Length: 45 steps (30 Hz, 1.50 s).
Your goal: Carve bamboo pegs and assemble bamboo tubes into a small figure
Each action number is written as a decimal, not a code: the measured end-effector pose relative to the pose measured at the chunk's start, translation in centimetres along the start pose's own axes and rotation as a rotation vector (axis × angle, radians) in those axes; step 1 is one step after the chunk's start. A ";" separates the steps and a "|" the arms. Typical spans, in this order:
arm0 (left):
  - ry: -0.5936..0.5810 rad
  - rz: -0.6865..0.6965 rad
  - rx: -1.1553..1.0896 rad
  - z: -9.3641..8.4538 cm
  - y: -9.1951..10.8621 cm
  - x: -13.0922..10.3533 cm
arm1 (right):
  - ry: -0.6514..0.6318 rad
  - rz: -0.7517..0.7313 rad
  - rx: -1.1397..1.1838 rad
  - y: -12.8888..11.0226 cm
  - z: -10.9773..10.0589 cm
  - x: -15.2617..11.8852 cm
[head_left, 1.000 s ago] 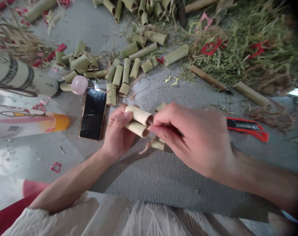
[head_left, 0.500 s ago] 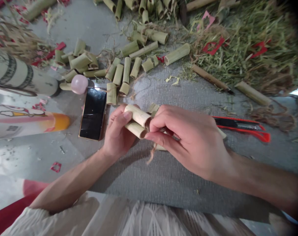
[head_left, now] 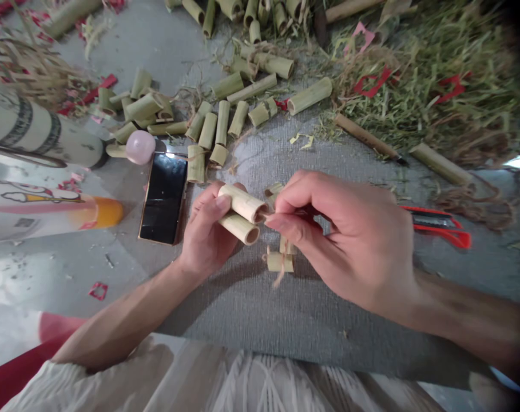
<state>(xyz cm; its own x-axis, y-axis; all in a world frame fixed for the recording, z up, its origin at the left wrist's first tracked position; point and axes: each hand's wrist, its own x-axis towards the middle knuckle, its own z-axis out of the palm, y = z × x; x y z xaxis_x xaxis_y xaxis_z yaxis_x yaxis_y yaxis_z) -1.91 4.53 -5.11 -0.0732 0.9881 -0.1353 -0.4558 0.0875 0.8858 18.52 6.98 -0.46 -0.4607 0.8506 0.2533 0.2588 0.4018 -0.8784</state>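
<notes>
Two short bamboo tubes (head_left: 243, 204) lie side by side in my left hand (head_left: 208, 229), its thumb pressed on the upper one. Their open ends point right, toward my right hand (head_left: 341, 229). My right thumb and forefinger pinch a thin brown twine (head_left: 266, 215) that comes out of the upper tube's end. Under my right hand a bamboo piece (head_left: 280, 262) with twine around it rests on the grey table (head_left: 242, 309). Another bamboo bit (head_left: 272, 190) shows just behind my right fingers.
A phone (head_left: 163, 197) lies left of my hands, near a pink ball (head_left: 140, 147), a patterned bottle (head_left: 45, 129) and a cup (head_left: 49, 212) tipped sideways. Cut bamboo pieces (head_left: 208, 129) lie behind. At right are a red utility knife (head_left: 440, 224) and shredded grass (head_left: 414, 97).
My right hand has shifted slightly right, away from the tube ends, drawing the twine out with it. More of the bamboo piece below now shows. My left hand stays almost still.
</notes>
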 end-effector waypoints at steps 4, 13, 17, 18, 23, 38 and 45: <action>-0.004 0.005 -0.005 -0.2 -0.1 0.0 | -0.046 -0.013 0.033 0.0 0.3 -0.2; -0.036 0.012 -0.038 -0.2 -0.3 0.0 | -0.053 -0.015 0.105 0.1 1.0 -0.5; -0.053 0.018 -0.042 -0.2 -0.2 0.0 | -0.050 -0.021 0.077 0.1 1.1 -0.6; -0.056 0.018 -0.041 -0.1 -0.2 0.0 | -0.048 -0.021 0.064 0.0 1.1 -0.7; -0.030 0.004 -0.018 0.0 -0.2 -0.2 | -0.042 -0.019 0.028 -0.2 1.2 -0.7; -0.092 -0.062 -0.121 -0.4 -0.3 0.0 | -0.111 0.030 0.131 0.4 0.4 -0.1; -0.070 -0.039 -0.079 -0.5 -0.2 0.3 | -0.104 -0.004 0.124 0.5 0.2 0.0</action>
<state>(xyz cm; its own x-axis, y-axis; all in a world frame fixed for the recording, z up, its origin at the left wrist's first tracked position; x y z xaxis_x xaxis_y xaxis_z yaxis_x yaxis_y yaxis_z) -2.28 4.73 -5.53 0.0068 0.9907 -0.1356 -0.5255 0.1189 0.8424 18.49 7.11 -0.96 -0.5484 0.8070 0.2191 0.1529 0.3544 -0.9225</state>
